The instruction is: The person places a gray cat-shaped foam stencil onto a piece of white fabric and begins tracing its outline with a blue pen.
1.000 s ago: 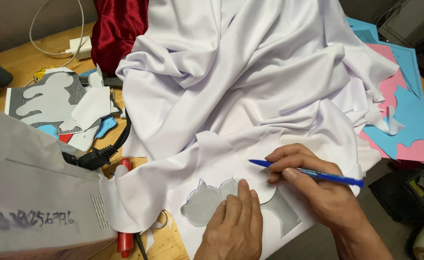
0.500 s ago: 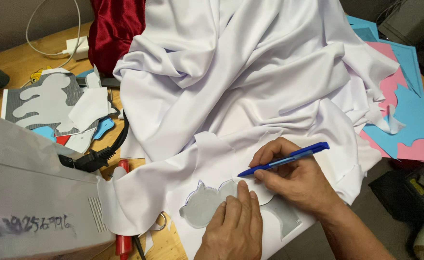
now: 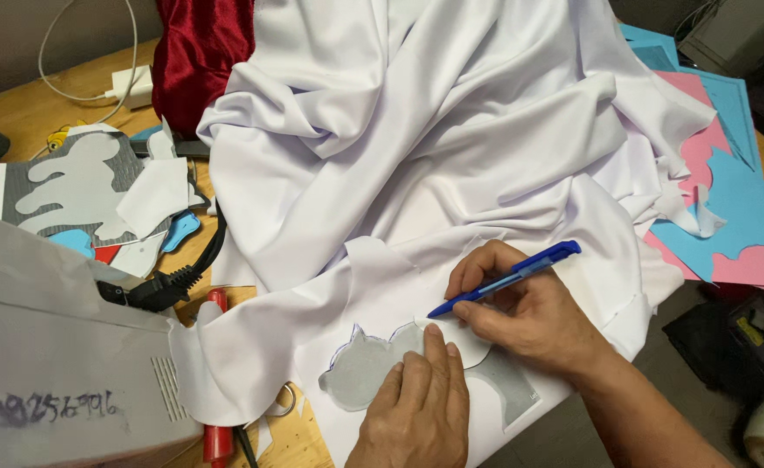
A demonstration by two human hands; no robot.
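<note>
At the far left a grey machine housing (image 3: 52,373) is sitting beside a black power plug (image 3: 152,290). Your left hand (image 3: 417,407) is lying flat, fingers spread and gripping nothing, pressing the grey translucent scalloped plastic template (image 3: 360,368) onto the white satin fabric (image 3: 417,156), seemingly so that it stays put. Your right hand (image 3: 529,316) is pinching the blue ballpoint pen (image 3: 508,279) between thumb and forefinger, wrist bent inward, its tip touching the template's upper edge. Pink and blue paper cut-outs (image 3: 729,208) are lying at the right.
</note>
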